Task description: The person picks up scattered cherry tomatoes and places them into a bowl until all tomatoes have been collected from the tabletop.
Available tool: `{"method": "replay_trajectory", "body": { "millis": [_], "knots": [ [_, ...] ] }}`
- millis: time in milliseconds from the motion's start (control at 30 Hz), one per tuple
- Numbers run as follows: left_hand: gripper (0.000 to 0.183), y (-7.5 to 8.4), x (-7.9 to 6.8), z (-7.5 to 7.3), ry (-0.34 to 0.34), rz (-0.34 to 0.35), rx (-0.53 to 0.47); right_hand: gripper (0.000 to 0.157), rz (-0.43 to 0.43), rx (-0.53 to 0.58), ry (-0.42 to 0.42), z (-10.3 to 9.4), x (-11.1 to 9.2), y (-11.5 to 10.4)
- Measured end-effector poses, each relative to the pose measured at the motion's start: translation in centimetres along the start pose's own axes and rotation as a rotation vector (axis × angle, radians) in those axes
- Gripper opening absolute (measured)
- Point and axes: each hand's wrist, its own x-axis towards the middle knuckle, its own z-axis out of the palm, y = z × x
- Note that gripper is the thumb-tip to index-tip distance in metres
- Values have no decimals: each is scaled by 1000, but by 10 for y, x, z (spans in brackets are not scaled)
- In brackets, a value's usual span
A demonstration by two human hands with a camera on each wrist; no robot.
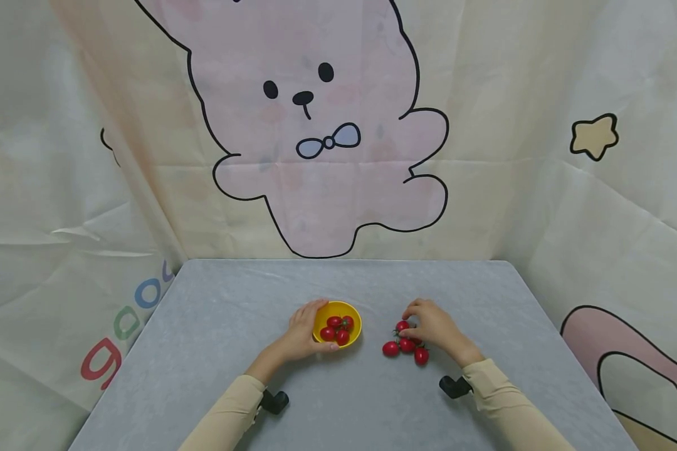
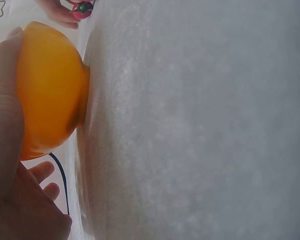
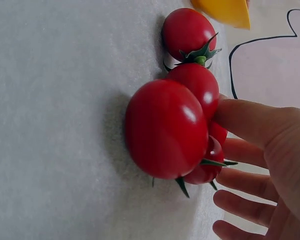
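A small yellow bowl (image 1: 358,326) stands on the table with several red cherry tomatoes (image 1: 343,337) inside. My left hand (image 1: 303,332) grips it from the left, thumb at the near side and fingers round the far side. The left wrist view shows the bowl's outer wall (image 2: 52,90) and its foot on the table. To the right lies a cluster of cherry tomatoes (image 1: 407,346) with green calyxes. Reaching over them, my right hand (image 1: 437,326) pinches one tomato (image 1: 402,326) between thumb and forefinger. Nearer tomatoes (image 3: 165,129) partly hide that pinch in the right wrist view.
A grey cloth covers the table (image 1: 231,300). Behind it hangs a cream curtain with a pink bear print (image 1: 327,188), and similar curtains close off both sides. Black wrist mounts (image 1: 455,386) sit under both forearms, close above the table.
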Motion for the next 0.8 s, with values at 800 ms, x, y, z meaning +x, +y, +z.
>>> {"method": "replay_trajectory", "body": {
  "millis": [800],
  "knots": [
    [104, 0, 0, 0, -1, -10, -8, 30, 27, -8, 7, 4, 1, -2]
  ]
}}
